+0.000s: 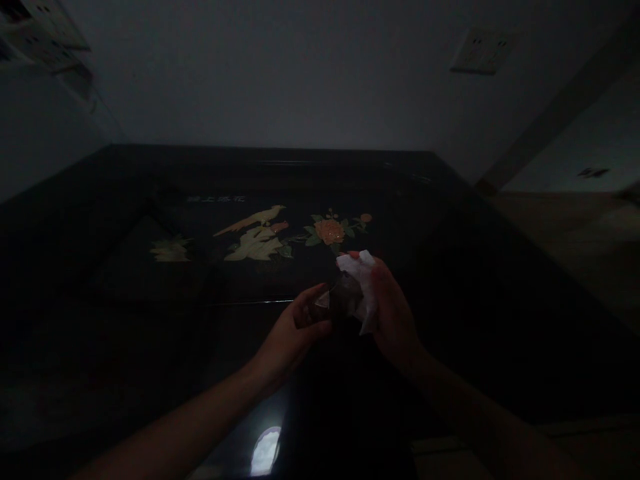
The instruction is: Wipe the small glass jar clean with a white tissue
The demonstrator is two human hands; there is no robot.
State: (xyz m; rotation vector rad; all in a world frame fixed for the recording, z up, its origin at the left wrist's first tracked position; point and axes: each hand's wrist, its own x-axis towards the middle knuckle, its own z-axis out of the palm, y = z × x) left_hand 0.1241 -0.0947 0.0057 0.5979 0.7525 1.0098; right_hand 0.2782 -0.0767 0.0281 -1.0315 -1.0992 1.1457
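Observation:
In the dim head view my left hand (295, 333) is closed around one end of a dark, see-through glass-like object (343, 293). Its exact kind is hard to make out in the gloom. A crumpled white tissue (367, 287) is in my right hand (395, 320), whose fingers are wrapped round it from behind. The tissue lies against the right end of the see-through object. Both hands are above the black glossy tabletop (150, 347), and the right fingers are partly hidden by the tissue.
Inlaid in the tabletop are a bird (260, 217) and an orange flower (330, 232). A pale wall (275, 73) rises behind the far edge, with a socket plate (483, 50) at right. More sockets (50, 33) are at upper left. Floor (575, 220) shows at right.

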